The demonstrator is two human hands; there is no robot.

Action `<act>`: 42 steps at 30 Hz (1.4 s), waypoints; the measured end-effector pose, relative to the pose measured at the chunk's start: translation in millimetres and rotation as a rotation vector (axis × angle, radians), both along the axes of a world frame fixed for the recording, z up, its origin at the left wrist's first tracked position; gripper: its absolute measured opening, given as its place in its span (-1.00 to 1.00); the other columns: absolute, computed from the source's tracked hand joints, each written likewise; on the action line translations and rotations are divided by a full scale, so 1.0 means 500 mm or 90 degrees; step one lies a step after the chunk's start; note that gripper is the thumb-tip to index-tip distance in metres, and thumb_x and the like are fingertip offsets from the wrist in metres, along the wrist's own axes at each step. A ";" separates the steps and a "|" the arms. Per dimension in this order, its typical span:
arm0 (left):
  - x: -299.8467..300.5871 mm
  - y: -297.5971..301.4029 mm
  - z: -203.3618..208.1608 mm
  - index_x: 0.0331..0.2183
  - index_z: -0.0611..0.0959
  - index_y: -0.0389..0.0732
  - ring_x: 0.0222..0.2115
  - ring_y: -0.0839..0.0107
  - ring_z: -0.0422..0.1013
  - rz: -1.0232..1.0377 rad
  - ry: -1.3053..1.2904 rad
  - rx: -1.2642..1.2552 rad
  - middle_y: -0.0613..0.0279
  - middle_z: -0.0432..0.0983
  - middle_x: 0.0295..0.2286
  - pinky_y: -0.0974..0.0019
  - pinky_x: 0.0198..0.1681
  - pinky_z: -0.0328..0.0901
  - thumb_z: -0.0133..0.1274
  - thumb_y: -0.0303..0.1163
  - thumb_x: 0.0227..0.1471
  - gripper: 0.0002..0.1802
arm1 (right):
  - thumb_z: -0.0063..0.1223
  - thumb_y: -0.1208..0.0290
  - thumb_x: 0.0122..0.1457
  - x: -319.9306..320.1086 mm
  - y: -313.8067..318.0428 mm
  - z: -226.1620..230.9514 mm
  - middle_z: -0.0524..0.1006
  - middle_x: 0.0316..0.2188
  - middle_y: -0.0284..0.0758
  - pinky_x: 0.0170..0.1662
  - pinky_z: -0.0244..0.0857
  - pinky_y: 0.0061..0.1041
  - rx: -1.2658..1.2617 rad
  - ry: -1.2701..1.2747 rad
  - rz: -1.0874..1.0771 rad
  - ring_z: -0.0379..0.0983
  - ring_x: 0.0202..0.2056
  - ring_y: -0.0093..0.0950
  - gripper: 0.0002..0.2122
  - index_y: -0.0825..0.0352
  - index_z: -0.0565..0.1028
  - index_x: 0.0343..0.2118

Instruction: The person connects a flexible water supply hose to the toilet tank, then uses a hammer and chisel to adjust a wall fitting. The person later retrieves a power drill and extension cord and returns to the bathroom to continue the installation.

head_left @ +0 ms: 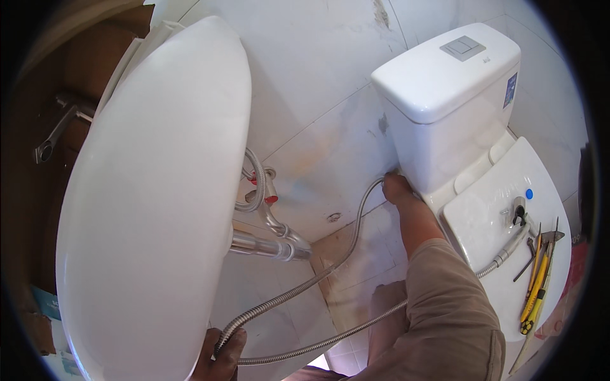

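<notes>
A flexible metal shower hose [305,286] runs in a curve between my two hands. My left hand [219,352], low beside the white washbasin [159,190], is closed round the hose where it bends. Reaching to the wall side of the toilet tank [438,140], my right hand [397,188] is closed on the hose's far end; what the end meets there is hidden. Another stretch of the hose passes under my right arm to a spray head [520,206] lying on the shut toilet lid [470,222].
Yellow-handled tools [537,289] and a hammer-like tool [553,235] lie on the toilet lid. Under the basin are a metal drain pipe [260,244] and braided hoses [257,181]. A loose-looking tap [57,130] is at the left by brown cardboard [89,44].
</notes>
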State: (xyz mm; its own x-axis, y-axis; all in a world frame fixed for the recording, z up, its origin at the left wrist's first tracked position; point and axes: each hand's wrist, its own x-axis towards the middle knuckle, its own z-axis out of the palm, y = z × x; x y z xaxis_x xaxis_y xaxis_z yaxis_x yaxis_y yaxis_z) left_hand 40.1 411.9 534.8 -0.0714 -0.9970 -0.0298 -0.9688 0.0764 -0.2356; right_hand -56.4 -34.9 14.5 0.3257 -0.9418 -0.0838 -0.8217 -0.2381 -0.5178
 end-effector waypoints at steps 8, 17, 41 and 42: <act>0.001 -0.009 -0.006 0.11 0.63 -0.10 -0.22 -0.02 0.53 -0.019 -0.006 -0.006 -0.09 0.51 -0.18 0.08 -0.22 0.50 0.15 -0.67 -0.04 -0.38 | 0.11 0.24 0.18 0.007 0.003 -0.017 0.65 -0.22 -0.01 -0.05 0.49 -0.07 -0.101 -0.020 -0.016 0.61 -0.16 -0.04 -0.72 0.38 0.61 -0.25; -0.005 -0.005 -0.009 0.11 0.63 -0.10 -0.21 -0.02 0.53 -0.020 -0.015 -0.010 -0.11 0.51 -0.17 0.09 -0.21 0.51 0.13 -0.70 -0.06 -0.36 | 0.16 0.10 0.13 0.046 0.026 0.009 0.66 -0.20 -0.07 -0.07 0.50 -0.10 -0.002 -0.024 -0.197 0.63 -0.17 -0.07 -0.66 0.28 0.65 -0.21; 0.010 0.007 -0.007 0.10 0.64 -0.08 -0.21 -0.03 0.53 0.007 0.001 0.027 -0.10 0.52 -0.17 0.07 -0.21 0.50 0.14 -0.68 -0.02 -0.39 | 0.10 0.33 0.19 -0.001 -0.008 -0.034 0.61 -0.17 0.01 -0.05 0.47 -0.07 -0.079 -0.001 0.042 0.59 -0.15 -0.03 -0.75 0.40 0.54 -0.17; 0.010 0.005 -0.006 0.10 0.64 -0.08 -0.21 -0.03 0.53 0.022 0.021 0.028 -0.11 0.52 -0.17 0.07 -0.21 0.50 0.14 -0.68 -0.02 -0.39 | 0.12 0.33 0.18 -0.001 -0.007 -0.035 0.62 -0.19 0.01 -0.06 0.47 -0.06 -0.103 0.002 0.041 0.59 -0.15 -0.03 -0.75 0.41 0.54 -0.18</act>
